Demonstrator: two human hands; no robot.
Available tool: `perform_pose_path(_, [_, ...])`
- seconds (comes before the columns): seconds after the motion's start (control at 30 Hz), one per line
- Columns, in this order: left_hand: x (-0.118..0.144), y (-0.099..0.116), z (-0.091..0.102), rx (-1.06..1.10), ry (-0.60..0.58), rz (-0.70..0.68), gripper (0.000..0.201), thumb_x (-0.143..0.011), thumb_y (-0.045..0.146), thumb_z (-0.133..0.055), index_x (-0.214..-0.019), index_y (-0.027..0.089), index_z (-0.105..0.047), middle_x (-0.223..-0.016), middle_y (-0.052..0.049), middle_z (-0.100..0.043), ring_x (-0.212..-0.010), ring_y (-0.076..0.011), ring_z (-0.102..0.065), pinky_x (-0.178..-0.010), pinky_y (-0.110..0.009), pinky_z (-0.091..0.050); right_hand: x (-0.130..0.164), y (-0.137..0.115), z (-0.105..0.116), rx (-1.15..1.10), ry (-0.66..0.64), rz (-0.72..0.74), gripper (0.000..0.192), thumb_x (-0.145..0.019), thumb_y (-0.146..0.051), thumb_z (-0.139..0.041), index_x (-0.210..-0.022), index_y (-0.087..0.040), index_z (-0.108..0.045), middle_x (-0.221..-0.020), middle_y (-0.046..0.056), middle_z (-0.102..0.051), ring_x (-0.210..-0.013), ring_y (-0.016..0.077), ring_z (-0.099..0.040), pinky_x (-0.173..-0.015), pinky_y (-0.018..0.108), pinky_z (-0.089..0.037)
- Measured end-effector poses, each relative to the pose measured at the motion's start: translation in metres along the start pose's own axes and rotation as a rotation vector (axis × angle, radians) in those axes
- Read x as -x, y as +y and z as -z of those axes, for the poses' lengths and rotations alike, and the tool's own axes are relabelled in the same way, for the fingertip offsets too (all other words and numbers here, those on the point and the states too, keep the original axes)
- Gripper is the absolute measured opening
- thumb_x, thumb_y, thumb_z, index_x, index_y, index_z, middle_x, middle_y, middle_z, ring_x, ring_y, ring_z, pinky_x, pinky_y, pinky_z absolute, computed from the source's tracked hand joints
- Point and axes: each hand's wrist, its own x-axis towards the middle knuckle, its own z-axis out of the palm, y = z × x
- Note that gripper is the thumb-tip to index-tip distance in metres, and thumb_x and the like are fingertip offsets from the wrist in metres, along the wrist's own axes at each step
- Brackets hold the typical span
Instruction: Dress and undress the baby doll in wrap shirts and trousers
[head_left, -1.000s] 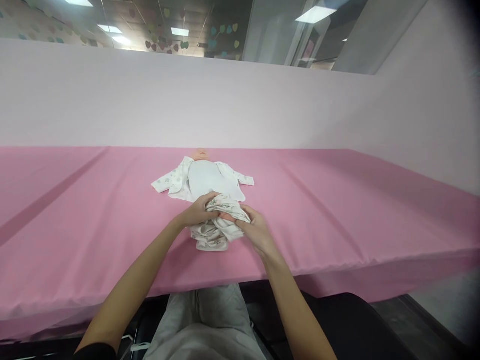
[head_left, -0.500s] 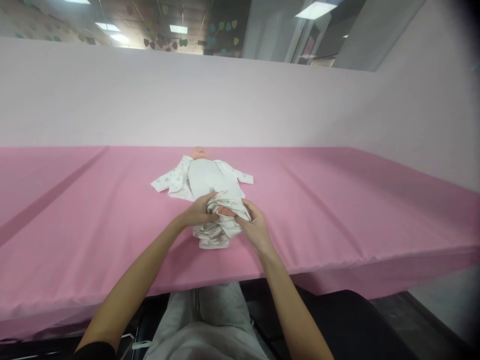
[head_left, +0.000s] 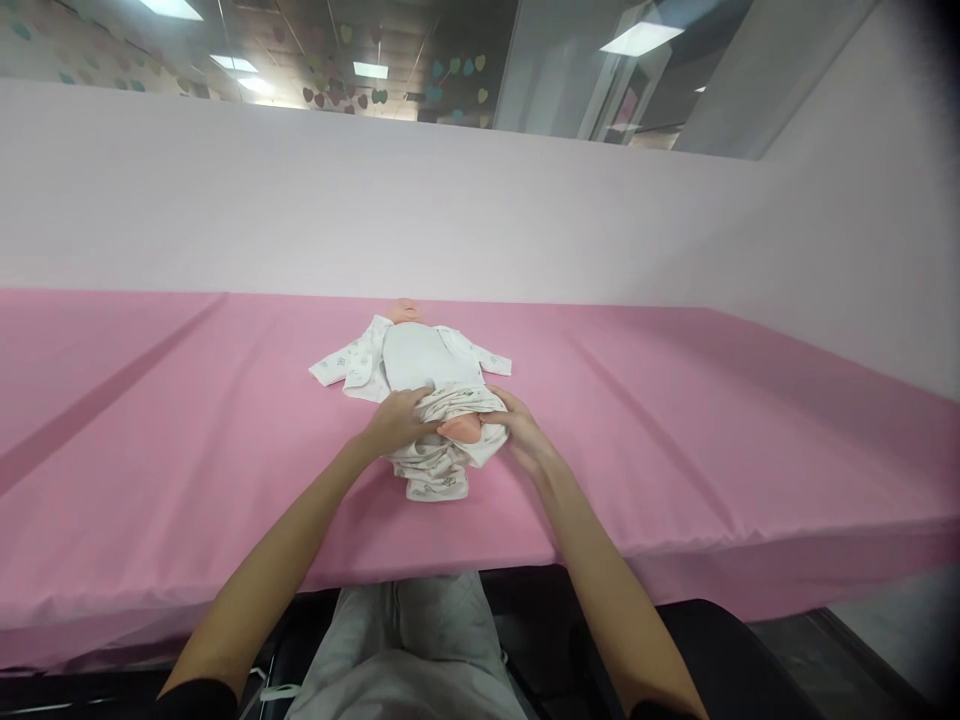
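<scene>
A baby doll lies on its back with its head toward the wall. It wears an open white printed jacket, and its torso is white. White patterned baby pants are bunched over its lower body, with a skin-coloured part of the doll showing through the opening. My left hand grips the pants' fabric at the left side, fingers on top and thumb near the opening. At the right side my right hand is closed on the fabric, thumb by the opening.
A pink cloth covers the table, its front edge hanging just before my lap. Behind stands a white wall with glass above it. Black chair parts are at the lower right.
The pants' opening is spread wider, and more of the doll's skin-coloured part shows. My right hand has shifted slightly to the right with the fabric. The camera view has shifted a little.
</scene>
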Motion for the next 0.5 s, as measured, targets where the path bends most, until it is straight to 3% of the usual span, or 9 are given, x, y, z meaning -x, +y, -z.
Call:
perform_pose_path(0.1, [0.000,-0.008,0.010,0.026,-0.054,0.095,0.033,-0.070,0.048,-0.066,-0.067,0.018,-0.051,-0.066,0.002,-0.054,-0.063,-0.0140,-0.047,-0.056,-0.025,-0.030,-0.006,-0.006,0.011,-0.135,-0.144,-0.118,0.040,-0.062,-0.028,-0.068,-0.101,-0.018,-0.066,-0.105,0.006,-0.068,-0.102,0.0256,-0.060,-0.087,0.033,-0.046])
perform_pose_path(0.17, [0.001,-0.015,0.018,0.074,-0.104,0.136,0.036,-0.069,0.048,-0.067,-0.061,0.018,-0.047,-0.061,0.003,-0.047,-0.060,-0.0121,-0.042,-0.054,-0.025,-0.027,-0.012,-0.007,0.020,-0.122,-0.144,-0.204,0.036,-0.072,-0.046,-0.062,-0.093,-0.017,-0.067,-0.098,0.009,-0.068,-0.093,0.0250,-0.062,-0.081,0.033,-0.048])
perform_pose_path(0.23, [0.002,-0.020,0.026,0.160,-0.179,0.169,0.038,-0.068,0.047,-0.068,-0.060,0.018,-0.045,-0.059,0.004,-0.040,-0.056,-0.0102,-0.036,-0.053,-0.025,-0.024,-0.019,-0.006,0.029,0.012,-0.085,-0.263,0.043,-0.075,-0.057,-0.058,-0.082,-0.016,-0.067,-0.087,0.009,-0.068,-0.082,0.0226,-0.062,-0.074,0.031,-0.048])
perform_pose_path(0.33, [0.003,-0.026,0.033,0.323,-0.255,0.178,0.041,-0.069,0.049,-0.069,-0.060,0.017,-0.044,-0.060,0.005,-0.036,-0.055,-0.0086,-0.032,-0.052,-0.025,-0.021,-0.028,-0.002,0.034,0.274,-0.078,-0.257,0.041,-0.072,-0.056,-0.067,-0.074,-0.016,-0.065,-0.079,0.006,-0.066,-0.076,0.0194,-0.059,-0.071,0.029,-0.046])
perform_pose_path(0.5, [0.000,-0.035,0.026,0.596,-0.090,0.257,0.046,-0.074,0.060,-0.058,-0.065,0.016,-0.048,-0.062,0.003,-0.043,-0.056,-0.0095,-0.038,-0.053,-0.024,-0.028,-0.034,-0.016,0.028,0.800,-0.217,-0.276,0.050,-0.068,-0.062,-0.069,-0.051,-0.018,-0.052,-0.055,0.001,-0.052,-0.059,0.0148,-0.046,-0.057,0.028,-0.035])
